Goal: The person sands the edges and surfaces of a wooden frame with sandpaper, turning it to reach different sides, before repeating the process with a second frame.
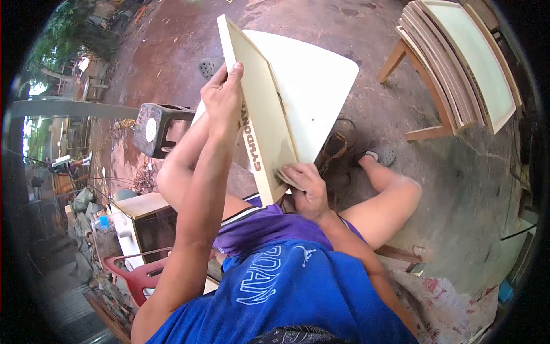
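Note:
A shallow pale wooden tray (260, 109) with raised edges and dark lettering along one side stands tilted on edge, over my lap and against a white tabletop (321, 74). My left hand (223, 94) grips its upper left edge, thumb on the rim and fingers behind. At the lower corner, my right hand (309, 189) presses a thin folded piece of what looks like sandpaper (290, 178) against the inside of the tray. The far side of the tray is hidden.
Several similar trays (447, 63) are stacked on a wooden stand (395, 63) at the right. A dark plastic stool (157, 129) stands left of my knee, and a red chair (137, 278) is lower left. Cords (338, 146) lie under the tabletop.

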{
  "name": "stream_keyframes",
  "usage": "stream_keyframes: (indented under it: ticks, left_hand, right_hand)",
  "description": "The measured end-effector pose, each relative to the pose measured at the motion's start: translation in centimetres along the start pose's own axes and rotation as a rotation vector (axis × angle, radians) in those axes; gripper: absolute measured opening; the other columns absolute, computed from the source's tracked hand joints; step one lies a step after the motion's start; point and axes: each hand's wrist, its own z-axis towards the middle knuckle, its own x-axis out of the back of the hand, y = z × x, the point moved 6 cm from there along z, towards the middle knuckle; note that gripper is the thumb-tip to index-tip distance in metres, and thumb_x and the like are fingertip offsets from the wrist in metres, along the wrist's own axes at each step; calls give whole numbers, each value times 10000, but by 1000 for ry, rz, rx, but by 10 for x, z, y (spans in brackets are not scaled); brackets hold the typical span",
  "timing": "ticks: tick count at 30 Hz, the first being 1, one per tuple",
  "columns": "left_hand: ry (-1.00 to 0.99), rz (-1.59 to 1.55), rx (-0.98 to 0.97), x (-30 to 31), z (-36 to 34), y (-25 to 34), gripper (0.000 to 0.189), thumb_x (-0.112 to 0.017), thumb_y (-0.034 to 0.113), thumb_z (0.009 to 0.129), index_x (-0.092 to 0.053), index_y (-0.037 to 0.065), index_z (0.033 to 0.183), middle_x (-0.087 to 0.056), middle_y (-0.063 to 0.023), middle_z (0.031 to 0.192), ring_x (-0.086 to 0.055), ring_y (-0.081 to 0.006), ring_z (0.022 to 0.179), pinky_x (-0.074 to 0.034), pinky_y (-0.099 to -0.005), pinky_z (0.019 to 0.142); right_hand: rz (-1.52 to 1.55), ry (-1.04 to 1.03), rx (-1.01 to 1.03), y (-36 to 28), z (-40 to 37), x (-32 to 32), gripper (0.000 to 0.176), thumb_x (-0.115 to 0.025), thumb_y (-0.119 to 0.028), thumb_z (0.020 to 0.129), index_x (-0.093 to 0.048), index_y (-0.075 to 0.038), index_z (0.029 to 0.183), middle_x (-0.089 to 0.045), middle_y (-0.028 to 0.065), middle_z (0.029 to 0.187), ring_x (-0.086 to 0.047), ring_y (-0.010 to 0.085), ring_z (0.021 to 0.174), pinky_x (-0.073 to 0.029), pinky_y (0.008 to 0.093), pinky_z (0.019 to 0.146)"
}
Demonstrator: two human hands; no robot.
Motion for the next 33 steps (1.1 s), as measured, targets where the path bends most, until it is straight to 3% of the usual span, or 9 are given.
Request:
stream_keyframes:
  ticks: [3,6,9,19,21,25,28,30,33]
  left_hand:
    - [-4,37,34,17,-7,-1,425,-647,186,1038,-632,-55,1388,-730,-143,1163,-671,-165,963,-535,-293,848]
    - [-66,96,31,25,-37,4,483,-614,147,1046,-542,-67,1474,-702,-136,1215,-661,-172,1007,-532,-292,878]
    - [-24,-37,52,33,-55,-8,488,-567,135,1073,-495,-48,1519,-674,-125,1250,-634,-172,1083,-514,-301,940]
    - [-39,-124,70,27,-55,-13,463,-617,132,1055,-555,-11,1490,-710,-88,1234,-673,-128,1038,-538,-263,902]
    - [-27,-79,26,28,-55,-9,473,-605,75,1039,-526,-42,1490,-701,-92,1140,-655,-132,945,-542,-290,840]
    - [-1,-12,15,32,-53,-12,496,-636,89,1018,-528,-64,1477,-704,-113,1160,-672,-149,961,-546,-292,848]
    - [16,181,58,44,-48,-12,530,-694,133,986,-549,-86,1446,-729,-145,1145,-692,-168,974,-550,-284,842]
    - [38,-18,27,40,-52,-13,517,-707,156,983,-576,-84,1421,-741,-142,1113,-696,-162,942,-552,-279,827]
    - [69,-30,2,47,-52,-21,510,-714,159,981,-583,-77,1414,-743,-135,1104,-696,-149,929,-551,-269,813]
  right_hand:
    - [12,-20,38,-4,0,-13,426,-638,59,796,-727,0,1208,-681,195,1195,-641,397,1071,-517,461,944]
    - [5,-62,25,-2,-1,-17,427,-640,63,783,-723,5,1198,-667,195,1185,-633,401,1077,-516,463,939]
    - [-24,-95,56,-9,6,-17,417,-638,71,774,-717,15,1180,-664,184,1172,-633,395,1073,-518,460,935]
    - [-9,3,135,-45,4,-22,330,-652,113,751,-712,32,1065,-694,171,1031,-678,368,921,-550,427,841]
    - [10,21,133,-27,-5,-22,321,-639,121,756,-711,26,1054,-700,172,1016,-682,364,917,-550,425,840]
    - [91,-3,-11,8,-7,-24,325,-620,119,744,-720,-8,1026,-707,174,1002,-689,357,910,-549,417,833]
    - [148,-37,-53,-25,5,-26,313,-612,98,736,-730,-23,1000,-703,180,990,-684,360,905,-548,407,829]
    - [146,-58,49,-36,10,-27,298,-590,91,740,-735,-15,978,-704,183,990,-683,357,896,-549,399,825]
    - [-13,-35,-76,40,-20,-31,316,-579,103,752,-747,-14,992,-710,188,1004,-681,364,903,-550,405,816]
